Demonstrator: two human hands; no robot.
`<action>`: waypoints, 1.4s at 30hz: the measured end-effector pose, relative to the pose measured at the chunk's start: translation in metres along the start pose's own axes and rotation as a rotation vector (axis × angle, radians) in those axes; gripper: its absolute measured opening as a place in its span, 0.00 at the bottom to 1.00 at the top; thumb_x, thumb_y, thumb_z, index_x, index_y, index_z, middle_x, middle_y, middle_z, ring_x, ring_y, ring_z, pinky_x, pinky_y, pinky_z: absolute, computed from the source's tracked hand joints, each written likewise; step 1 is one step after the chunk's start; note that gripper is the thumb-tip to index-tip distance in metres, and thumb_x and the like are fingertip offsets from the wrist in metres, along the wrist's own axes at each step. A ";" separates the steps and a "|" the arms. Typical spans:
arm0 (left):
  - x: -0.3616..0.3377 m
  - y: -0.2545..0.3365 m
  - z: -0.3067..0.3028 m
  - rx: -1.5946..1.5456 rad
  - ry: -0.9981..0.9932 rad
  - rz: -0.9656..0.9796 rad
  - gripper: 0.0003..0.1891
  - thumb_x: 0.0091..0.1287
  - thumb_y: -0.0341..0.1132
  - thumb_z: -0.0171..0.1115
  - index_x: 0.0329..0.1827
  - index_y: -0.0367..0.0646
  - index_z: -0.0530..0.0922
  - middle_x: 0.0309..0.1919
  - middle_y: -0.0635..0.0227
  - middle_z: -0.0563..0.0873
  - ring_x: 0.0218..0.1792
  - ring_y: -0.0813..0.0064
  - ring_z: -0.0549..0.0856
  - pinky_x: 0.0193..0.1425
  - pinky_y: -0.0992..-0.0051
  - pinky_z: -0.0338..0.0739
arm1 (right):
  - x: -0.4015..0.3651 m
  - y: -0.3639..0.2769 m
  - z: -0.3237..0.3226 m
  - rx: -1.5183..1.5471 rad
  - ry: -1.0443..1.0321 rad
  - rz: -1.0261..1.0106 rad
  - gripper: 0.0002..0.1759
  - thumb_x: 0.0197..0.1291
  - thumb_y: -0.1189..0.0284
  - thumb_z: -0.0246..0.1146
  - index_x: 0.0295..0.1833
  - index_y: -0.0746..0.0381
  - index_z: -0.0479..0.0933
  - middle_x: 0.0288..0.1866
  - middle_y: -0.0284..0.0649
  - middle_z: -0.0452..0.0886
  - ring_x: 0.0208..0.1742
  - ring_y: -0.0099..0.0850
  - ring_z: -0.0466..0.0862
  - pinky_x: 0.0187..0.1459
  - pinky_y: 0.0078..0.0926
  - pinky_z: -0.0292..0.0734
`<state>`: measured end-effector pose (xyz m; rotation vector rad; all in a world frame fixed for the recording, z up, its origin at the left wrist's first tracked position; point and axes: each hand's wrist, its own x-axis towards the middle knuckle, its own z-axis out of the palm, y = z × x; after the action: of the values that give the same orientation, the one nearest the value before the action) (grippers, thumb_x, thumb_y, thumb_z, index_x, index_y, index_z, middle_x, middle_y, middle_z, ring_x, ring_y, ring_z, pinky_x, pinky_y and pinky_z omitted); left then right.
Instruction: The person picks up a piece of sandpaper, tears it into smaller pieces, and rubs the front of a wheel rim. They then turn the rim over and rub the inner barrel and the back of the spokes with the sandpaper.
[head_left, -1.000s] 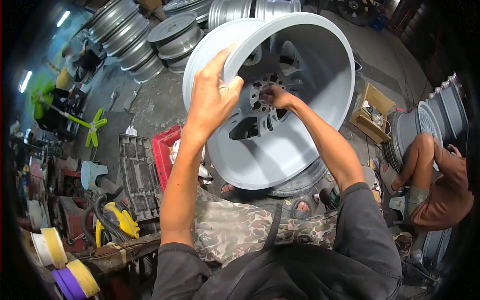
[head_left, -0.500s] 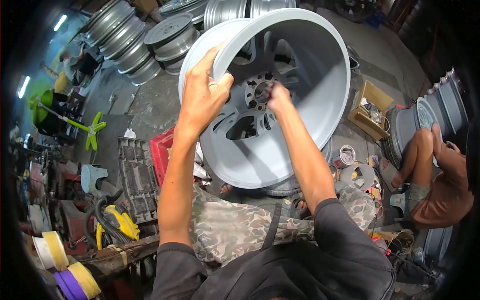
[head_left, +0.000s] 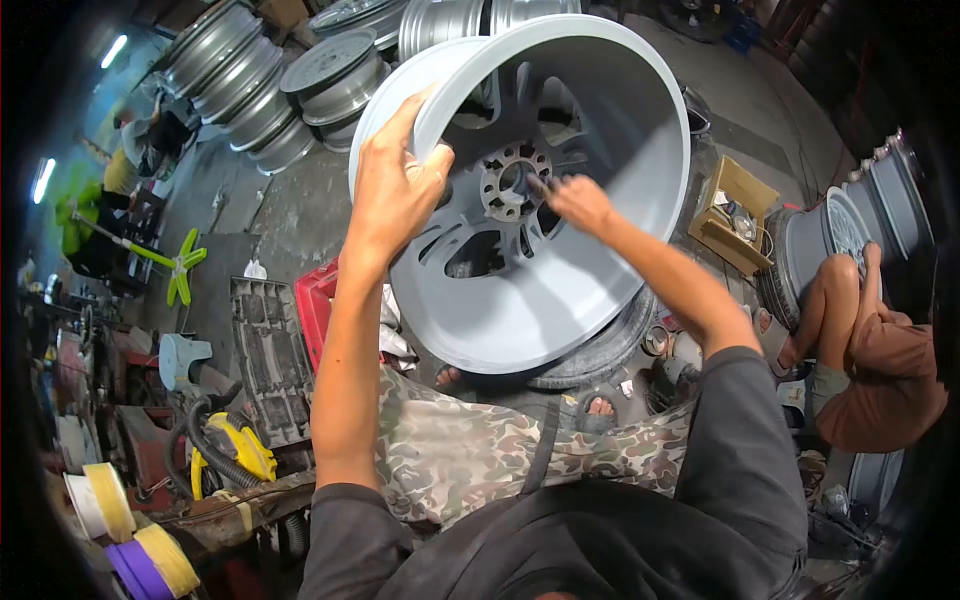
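A large grey wheel rim [head_left: 500, 315] leans tilted in front of me, its hollow inner side facing me. My left hand [head_left: 398, 190] is closed on the rim's upper left lip, thumb on the inner side. Inside the barrel, my right hand [head_left: 583, 205] is closed beside the bolt-hole hub [head_left: 512, 152]. A small dark piece shows at its fingertips, too blurred to name, close to the hub's right edge. Beneath the rim lies a black tyre [head_left: 610, 345].
Stacked silver rims [head_left: 235, 85] stand at the back left. A cardboard box [head_left: 735, 215] lies to the right, near a seated person [head_left: 880, 380] beside more wheels. A red crate [head_left: 318, 310], a yellow machine [head_left: 240, 445] and tape rolls [head_left: 100, 500] are at left.
My right hand has shifted right, away from the hub's centre, with the elbow swung outward. My left hand keeps its hold on the rim. More of the tyre below now shows.
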<state>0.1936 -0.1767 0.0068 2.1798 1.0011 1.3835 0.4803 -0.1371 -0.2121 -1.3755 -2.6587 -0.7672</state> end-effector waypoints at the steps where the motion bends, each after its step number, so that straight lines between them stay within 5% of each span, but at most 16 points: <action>1: 0.001 0.000 0.000 0.001 0.000 0.003 0.28 0.58 0.25 0.59 0.65 0.37 0.79 0.47 0.51 0.89 0.37 0.66 0.85 0.42 0.71 0.79 | -0.004 -0.024 0.010 0.013 -0.096 0.107 0.40 0.61 0.76 0.59 0.81 0.67 0.59 0.41 0.46 0.87 0.33 0.37 0.89 0.34 0.35 0.85; 3: 0.001 0.000 -0.003 0.012 -0.043 0.005 0.29 0.62 0.26 0.59 0.69 0.33 0.75 0.53 0.55 0.87 0.51 0.72 0.84 0.61 0.74 0.77 | 0.002 -0.073 0.014 0.339 0.107 0.412 0.33 0.59 0.77 0.59 0.72 0.70 0.72 0.34 0.50 0.88 0.30 0.37 0.88 0.33 0.35 0.84; 6: 0.001 -0.002 -0.004 0.021 -0.072 -0.074 0.28 0.62 0.27 0.60 0.68 0.33 0.76 0.52 0.55 0.87 0.49 0.73 0.84 0.59 0.74 0.78 | 0.022 -0.076 -0.010 0.780 0.314 0.486 0.22 0.64 0.75 0.57 0.62 0.69 0.80 0.32 0.51 0.88 0.27 0.35 0.88 0.32 0.33 0.83; 8: 0.004 -0.005 -0.004 0.052 -0.054 -0.016 0.28 0.61 0.28 0.60 0.68 0.33 0.76 0.50 0.54 0.87 0.48 0.73 0.85 0.58 0.74 0.78 | 0.025 -0.056 -0.049 1.815 -0.090 0.723 0.17 0.69 0.70 0.55 0.52 0.69 0.84 0.28 0.49 0.87 0.25 0.33 0.88 0.33 0.34 0.82; 9: 0.003 -0.005 -0.004 0.076 -0.034 0.041 0.28 0.61 0.29 0.61 0.68 0.34 0.77 0.49 0.54 0.87 0.47 0.73 0.85 0.57 0.74 0.79 | 0.023 -0.054 -0.052 1.658 0.018 0.727 0.19 0.71 0.68 0.55 0.53 0.71 0.82 0.27 0.48 0.86 0.25 0.29 0.87 0.33 0.35 0.82; 11: -0.002 -0.004 -0.005 0.071 -0.026 0.016 0.28 0.61 0.30 0.62 0.67 0.36 0.77 0.47 0.53 0.87 0.47 0.72 0.85 0.56 0.73 0.78 | 0.020 -0.038 -0.035 0.818 0.187 0.441 0.20 0.69 0.70 0.55 0.60 0.65 0.82 0.35 0.55 0.88 0.32 0.47 0.89 0.36 0.43 0.84; 13: -0.002 -0.001 -0.004 0.027 -0.034 0.019 0.28 0.60 0.30 0.62 0.67 0.37 0.77 0.48 0.51 0.88 0.48 0.68 0.86 0.58 0.72 0.78 | 0.024 -0.027 -0.030 0.431 -0.013 0.363 0.27 0.65 0.69 0.60 0.70 0.58 0.76 0.37 0.54 0.87 0.37 0.50 0.88 0.39 0.48 0.83; 20: -0.009 0.009 0.005 0.024 -0.032 0.016 0.28 0.60 0.28 0.60 0.67 0.38 0.78 0.51 0.51 0.88 0.48 0.68 0.86 0.58 0.72 0.79 | 0.048 -0.030 0.017 0.320 -0.212 0.196 0.16 0.64 0.72 0.59 0.54 0.63 0.84 0.33 0.46 0.86 0.33 0.42 0.87 0.35 0.41 0.83; 23: -0.009 0.016 0.003 -0.006 -0.056 -0.011 0.28 0.59 0.27 0.60 0.67 0.38 0.78 0.50 0.51 0.88 0.46 0.70 0.85 0.57 0.72 0.79 | 0.053 -0.011 0.010 2.124 -0.127 0.828 0.14 0.73 0.72 0.53 0.39 0.59 0.83 0.25 0.30 0.79 0.22 0.22 0.74 0.23 0.23 0.66; 27: -0.007 0.013 0.005 0.005 -0.042 -0.020 0.28 0.59 0.26 0.60 0.66 0.37 0.78 0.49 0.52 0.88 0.46 0.70 0.86 0.57 0.73 0.79 | 0.050 -0.057 0.012 2.593 0.625 1.439 0.11 0.75 0.73 0.47 0.49 0.58 0.76 0.26 0.24 0.69 0.23 0.17 0.66 0.24 0.18 0.59; 29: -0.008 0.012 0.005 0.003 -0.050 -0.026 0.28 0.59 0.26 0.60 0.67 0.37 0.78 0.49 0.51 0.88 0.45 0.70 0.85 0.57 0.72 0.79 | 0.062 -0.073 0.021 2.677 0.774 1.625 0.09 0.74 0.73 0.48 0.40 0.57 0.73 0.25 0.25 0.67 0.23 0.19 0.66 0.24 0.18 0.60; 31: -0.008 0.010 0.005 0.013 -0.033 0.009 0.28 0.60 0.26 0.60 0.67 0.38 0.78 0.49 0.50 0.88 0.46 0.71 0.85 0.58 0.72 0.79 | 0.068 -0.067 0.024 2.820 0.843 1.275 0.10 0.74 0.72 0.54 0.35 0.56 0.71 0.25 0.26 0.69 0.24 0.18 0.68 0.24 0.19 0.61; 35: -0.006 0.013 0.001 0.002 -0.037 -0.018 0.28 0.60 0.26 0.60 0.68 0.38 0.77 0.50 0.50 0.88 0.49 0.71 0.86 0.59 0.72 0.79 | 0.065 -0.054 0.012 2.481 0.376 1.240 0.11 0.75 0.68 0.59 0.36 0.59 0.76 0.26 0.28 0.74 0.26 0.17 0.71 0.26 0.18 0.64; 37: -0.006 0.015 -0.001 0.067 -0.092 -0.152 0.29 0.60 0.26 0.61 0.68 0.38 0.77 0.52 0.50 0.88 0.50 0.71 0.86 0.60 0.72 0.79 | 0.049 -0.059 0.017 1.801 0.138 0.735 0.15 0.76 0.63 0.60 0.43 0.64 0.81 0.28 0.30 0.78 0.30 0.19 0.77 0.32 0.24 0.72; 39: -0.007 0.007 0.003 0.026 -0.071 -0.072 0.29 0.60 0.27 0.61 0.68 0.38 0.77 0.52 0.49 0.88 0.50 0.71 0.86 0.59 0.72 0.79 | 0.040 -0.029 -0.004 1.181 -0.134 0.463 0.16 0.73 0.62 0.61 0.44 0.64 0.84 0.35 0.44 0.86 0.37 0.42 0.86 0.44 0.39 0.80; 42: -0.004 0.003 0.003 -0.003 -0.040 0.007 0.29 0.60 0.27 0.60 0.68 0.37 0.77 0.53 0.50 0.88 0.50 0.71 0.86 0.58 0.73 0.79 | 0.033 0.009 -0.011 0.152 -0.102 -0.076 0.11 0.66 0.63 0.61 0.40 0.58 0.83 0.40 0.41 0.86 0.46 0.37 0.86 0.43 0.38 0.78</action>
<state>0.1967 -0.1810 0.0048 2.2013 0.9775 1.3388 0.4651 -0.1129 -0.1902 -1.3169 -2.7939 -0.5013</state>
